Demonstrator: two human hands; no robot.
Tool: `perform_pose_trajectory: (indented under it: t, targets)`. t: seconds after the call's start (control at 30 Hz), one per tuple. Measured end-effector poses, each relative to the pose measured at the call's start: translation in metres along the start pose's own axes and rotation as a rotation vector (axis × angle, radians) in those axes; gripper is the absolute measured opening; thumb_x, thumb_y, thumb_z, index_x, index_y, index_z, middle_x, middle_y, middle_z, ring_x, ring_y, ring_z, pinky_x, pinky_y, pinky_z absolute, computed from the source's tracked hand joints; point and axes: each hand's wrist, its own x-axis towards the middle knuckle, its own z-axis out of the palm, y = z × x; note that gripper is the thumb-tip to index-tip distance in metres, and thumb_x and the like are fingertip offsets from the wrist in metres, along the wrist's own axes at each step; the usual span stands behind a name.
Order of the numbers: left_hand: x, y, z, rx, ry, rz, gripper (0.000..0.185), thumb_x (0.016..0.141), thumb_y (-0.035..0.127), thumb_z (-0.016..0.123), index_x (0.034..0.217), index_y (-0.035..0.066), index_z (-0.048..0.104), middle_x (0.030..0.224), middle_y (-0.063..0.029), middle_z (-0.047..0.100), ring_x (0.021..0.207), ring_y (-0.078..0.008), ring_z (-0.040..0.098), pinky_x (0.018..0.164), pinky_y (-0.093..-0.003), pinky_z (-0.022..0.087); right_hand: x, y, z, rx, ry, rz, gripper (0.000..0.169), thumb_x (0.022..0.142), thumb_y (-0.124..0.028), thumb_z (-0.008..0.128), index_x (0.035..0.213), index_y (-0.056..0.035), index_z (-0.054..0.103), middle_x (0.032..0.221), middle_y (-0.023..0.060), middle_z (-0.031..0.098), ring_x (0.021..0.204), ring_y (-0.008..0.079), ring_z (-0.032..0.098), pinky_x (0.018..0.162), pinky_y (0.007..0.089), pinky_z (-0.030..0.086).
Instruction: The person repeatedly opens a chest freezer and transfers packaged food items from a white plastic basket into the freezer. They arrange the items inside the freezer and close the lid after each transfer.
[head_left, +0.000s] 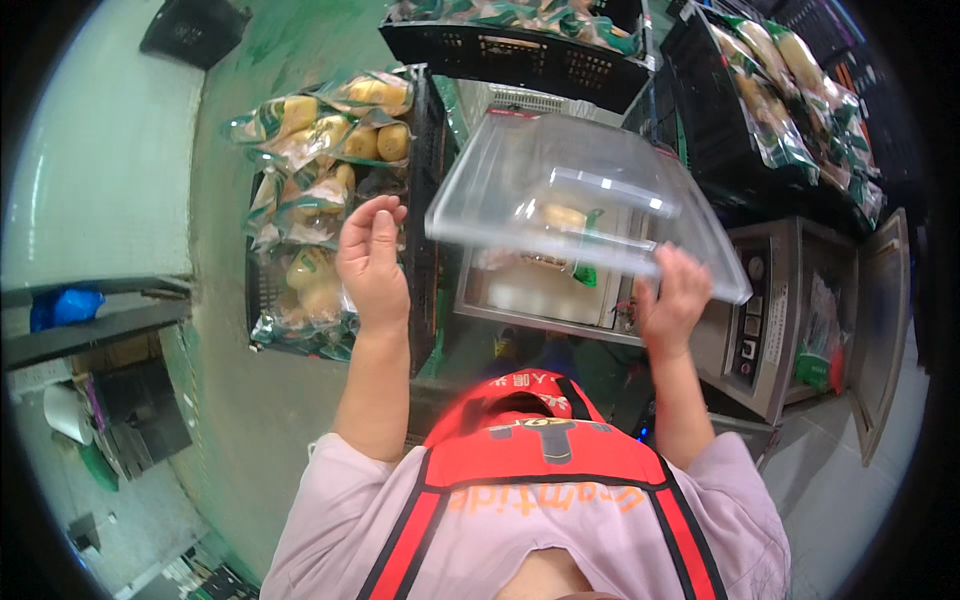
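Observation:
The clear plastic lid (570, 180) of a chamber vacuum sealer is tilted up in front of me. My right hand (675, 292), somewhat blurred, grips its near right edge. Through the lid shows a clear-and-green bag (585, 274) with pale yellow produce, lying in the steel chamber (540, 319). My left hand (375, 262) hovers at the right side of a black plastic crate (424, 285), its fingers loosely curled and nothing visible in them. That crate holds several clear bags of yellow, potato-like produce (322, 135).
Beyond the sealer stands a black crate (517, 56) of bagged produce. Another full crate (675, 82) is at the upper right. Below it, a steel cabinet (787, 300) has its door (885, 330) swung outward. A white surface (105, 150) lies far left.

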Motion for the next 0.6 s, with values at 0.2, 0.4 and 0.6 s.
perform_pose_trajectory:
  t: [0.2,0.4,0.6]
  targets:
    - [-0.003,-0.038,0.007,0.118,-0.245,-0.166,0.013,0.086,0.01,0.053,0.095,0.003,0.059,0.09,-0.0017,0.06,0.08,-0.0083,0.054,0.074,-0.0205,0.042,-0.156,-0.009,0.044,0.128,-0.559,0.083,0.049,0.069,-0.005,0.051,0.118,-0.0014,0.047,0.127,0.0156,0.043,0.121,0.0304,0.037,0.1,0.0425,0.027]
    - [-0.031,-0.122,0.014,0.647,-0.644,-0.112,0.022,0.08,0.011,0.061,0.098,0.0,0.057,0.085,-0.0003,0.057,0.076,-0.006,0.05,0.067,-0.0198,0.042,-0.21,-0.009,0.112,-0.072,-0.994,-0.008,0.054,0.079,-0.01,0.039,0.13,0.0044,0.028,0.139,0.0202,0.021,0.13,0.0354,0.017,0.106,0.0395,0.018]
    - [-0.06,-0.147,0.063,1.089,-1.112,0.049,0.062,0.068,0.025,0.069,0.121,0.007,0.041,0.131,-0.016,0.035,0.12,-0.0322,0.035,0.098,-0.0393,0.032,-0.21,-0.008,0.116,-0.068,-1.019,0.02,0.052,0.083,-0.012,0.036,0.131,0.0056,0.025,0.141,0.0216,0.016,0.13,0.0373,0.016,0.104,0.0414,0.02]
